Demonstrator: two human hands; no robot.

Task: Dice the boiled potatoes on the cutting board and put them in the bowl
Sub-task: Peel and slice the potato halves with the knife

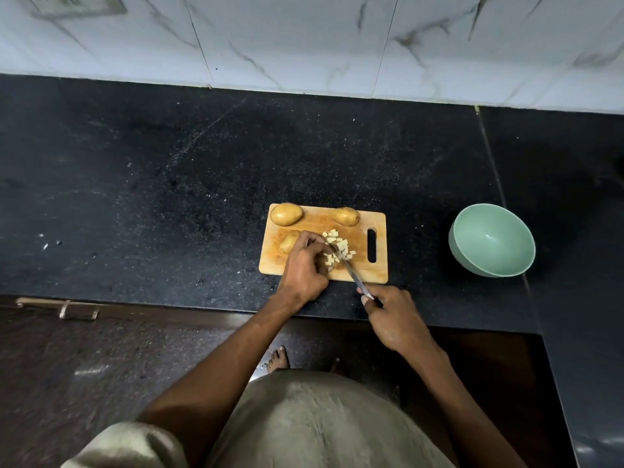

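A wooden cutting board (371,271) lies on the black counter. Two whole potatoes (286,214) (346,216) sit along its far edge, and a third potato piece (288,241) lies by its left side, partly hidden by my left hand (304,265). My left hand has its fingers curled down on potato pieces beside the pale diced cubes (339,246) in the board's middle. My right hand (393,319) grips the handle of a knife (351,270), whose blade runs up into the cubes. An empty light green bowl (491,240) stands to the right of the board.
The counter (169,180) is black stone with a white marbled tile wall behind. The counter's front edge runs just below the board, with a drawer handle (60,307) under it at left. My foot (277,358) shows on the floor.
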